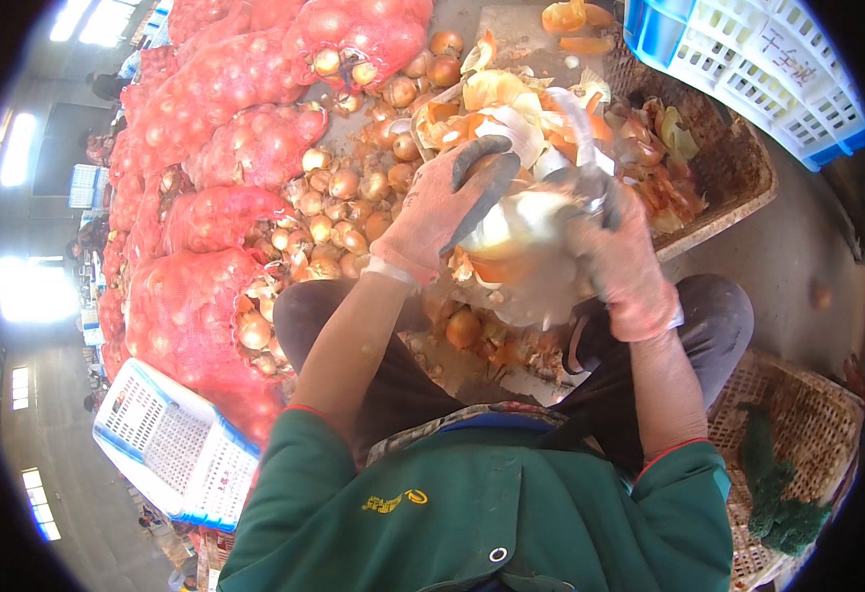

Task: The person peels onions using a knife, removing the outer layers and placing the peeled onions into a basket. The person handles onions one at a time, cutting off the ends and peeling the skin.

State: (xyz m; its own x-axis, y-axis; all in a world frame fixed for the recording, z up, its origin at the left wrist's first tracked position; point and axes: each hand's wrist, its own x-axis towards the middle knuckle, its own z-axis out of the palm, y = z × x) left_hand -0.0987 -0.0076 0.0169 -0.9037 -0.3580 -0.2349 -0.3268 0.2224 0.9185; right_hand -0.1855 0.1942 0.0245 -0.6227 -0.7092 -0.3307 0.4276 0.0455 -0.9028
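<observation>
In a grey-and-pink work glove, my left hand (436, 207) is closed around an onion (482, 170), mostly hidden by the thumb and fingers. My right hand (616, 255), gloved alike and blurred by motion, is curled around a small metal blade (593, 203) close to the onion. Under and beyond both hands is a heap of papery onion skins (502, 90). Between the hands lies a pale, blurred patch (525, 218); whether it is peeled onion or skins I cannot tell. Loose unpeeled onions (343, 183) spread on the floor left of my left hand.
Red mesh sacks of onions (188, 318) are stacked along the left. A white-and-blue plastic crate (765, 63) stands at upper right, another crate (173, 444) at lower left. A dirty basket (754, 174) holds skins; a basket (810, 414) with green netting sits at lower right.
</observation>
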